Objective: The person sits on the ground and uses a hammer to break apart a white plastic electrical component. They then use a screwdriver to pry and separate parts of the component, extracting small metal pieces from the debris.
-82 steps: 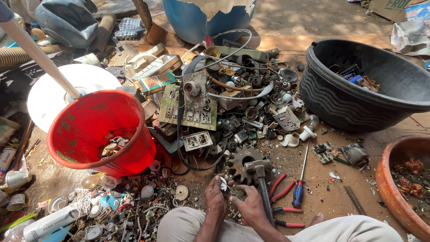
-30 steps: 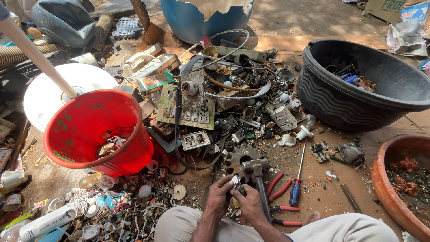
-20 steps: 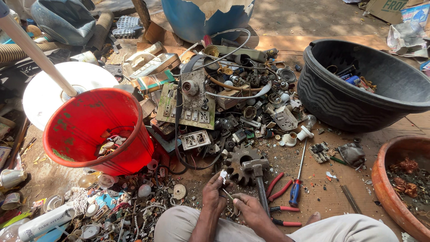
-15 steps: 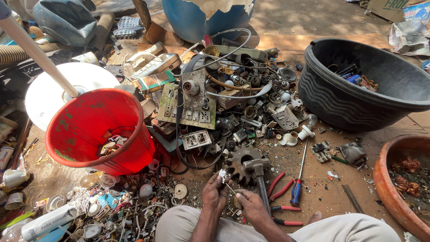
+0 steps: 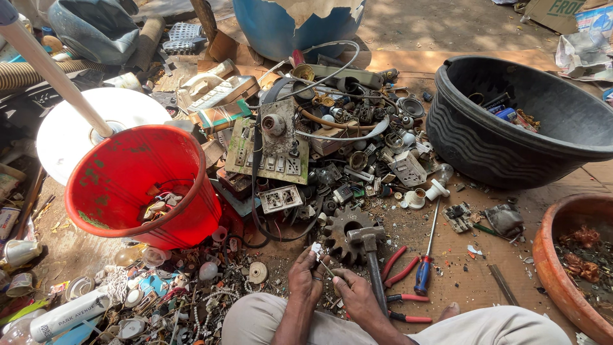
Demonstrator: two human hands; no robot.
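Observation:
My left hand [image 5: 304,276] pinches a small pale scrap part [image 5: 317,248] between thumb and fingers, low in the middle of the head view. My right hand [image 5: 350,292] is closed around a thin tool whose tip meets that part. Both hands hover above the ground just in front of a rusty toothed gear [image 5: 347,231]. A hammer [image 5: 371,259] lies beside my right hand, its head resting on the gear. Red-handled pliers [image 5: 401,272] and a blue-handled screwdriver [image 5: 427,255] lie to the right.
A red bucket [image 5: 142,187] with small parts stands at left, a white disc [image 5: 75,130] with a pole behind it. A black tub [image 5: 523,122] sits at right, a clay bowl [image 5: 570,266] at lower right, a blue barrel [image 5: 295,22] at the back. Scrap switches, wires and boards cover the ground.
My hands stayed at the same spot by the gear, shifting slightly as they work the small part. Nothing around them has moved.

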